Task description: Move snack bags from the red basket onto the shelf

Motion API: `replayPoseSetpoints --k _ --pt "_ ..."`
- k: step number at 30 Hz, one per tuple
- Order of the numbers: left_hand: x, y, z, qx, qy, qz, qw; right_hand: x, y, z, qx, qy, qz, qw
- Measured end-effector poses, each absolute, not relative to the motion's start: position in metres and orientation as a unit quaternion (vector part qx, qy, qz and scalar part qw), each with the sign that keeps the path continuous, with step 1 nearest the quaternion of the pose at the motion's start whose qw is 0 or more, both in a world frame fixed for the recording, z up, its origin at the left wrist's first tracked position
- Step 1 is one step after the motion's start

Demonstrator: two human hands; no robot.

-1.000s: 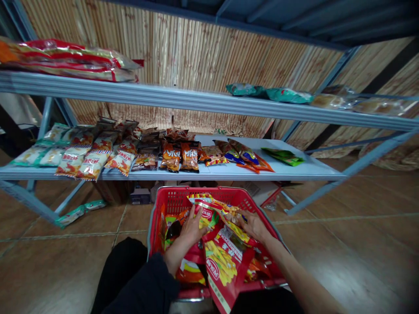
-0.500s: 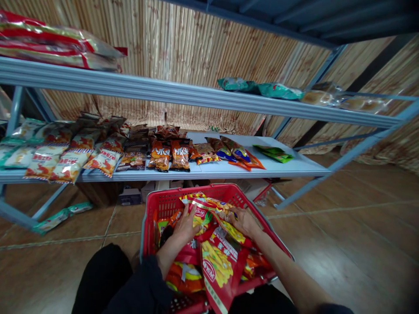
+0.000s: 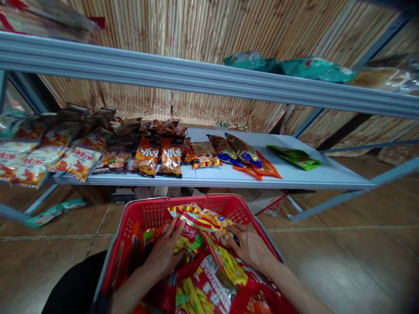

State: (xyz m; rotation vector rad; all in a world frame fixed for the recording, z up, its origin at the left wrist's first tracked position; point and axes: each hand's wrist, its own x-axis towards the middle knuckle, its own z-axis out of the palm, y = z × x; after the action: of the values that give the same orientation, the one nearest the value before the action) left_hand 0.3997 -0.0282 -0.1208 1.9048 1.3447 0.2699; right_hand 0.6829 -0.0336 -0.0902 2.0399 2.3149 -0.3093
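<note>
A red plastic basket (image 3: 149, 212) full of snack packets sits in front of me at the bottom of the head view. My left hand (image 3: 163, 256) lies on a red and yellow snack packet (image 3: 190, 229) inside it, fingers closed against the packet's left side. My right hand (image 3: 249, 245) grips the same packet from the right, fingers curled around its edge. A larger red packet with yellow chips printed on it (image 3: 204, 292) lies below both hands. Just beyond the basket runs the lower shelf (image 3: 294, 176).
The lower shelf holds rows of snack packets (image 3: 157, 155) at left and middle, and green packets (image 3: 294, 157) at right. An upper shelf (image 3: 196, 80) carries teal bags (image 3: 288, 65). A packet (image 3: 49, 213) lies on the brown tiled floor at left.
The view has moved closer to the shelf and basket. Both hands stayed on the red and yellow packet, shifting slightly within the basket.
</note>
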Motion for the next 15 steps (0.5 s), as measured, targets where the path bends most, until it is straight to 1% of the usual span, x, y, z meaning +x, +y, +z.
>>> replayPoseSetpoints --k 3,11,15 --pt "0.4 -0.028 -0.119 0.744 0.531 0.103 0.393 0.683 -0.033 -0.092 0.661 0.743 -0.107 0.008" --pt "0.397 -0.029 -0.106 0.737 0.52 0.132 0.411 0.681 -0.036 -0.086 0.652 0.753 -0.091 0.01" --pt "0.4 -0.031 -0.103 0.727 0.534 0.127 0.414 0.682 -0.034 -0.085 0.656 0.749 -0.095 0.013"
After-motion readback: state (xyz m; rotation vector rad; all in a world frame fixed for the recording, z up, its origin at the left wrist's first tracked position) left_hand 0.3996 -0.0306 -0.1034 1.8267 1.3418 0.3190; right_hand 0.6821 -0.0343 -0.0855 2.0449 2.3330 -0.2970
